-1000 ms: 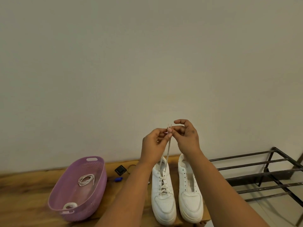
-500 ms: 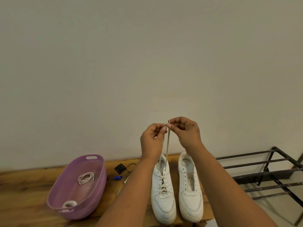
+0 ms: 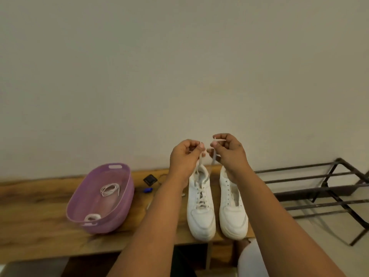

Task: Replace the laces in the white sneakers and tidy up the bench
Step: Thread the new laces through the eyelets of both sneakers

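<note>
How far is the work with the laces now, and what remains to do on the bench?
Done: the left sneaker is laced up its eyelets. In hand: the left hand and right hand each pinch one end of its lace, raised above the shoe, not yet tied. Left: the right sneaker has no lace; small items lie on the bench beside the purple basket.
</note>
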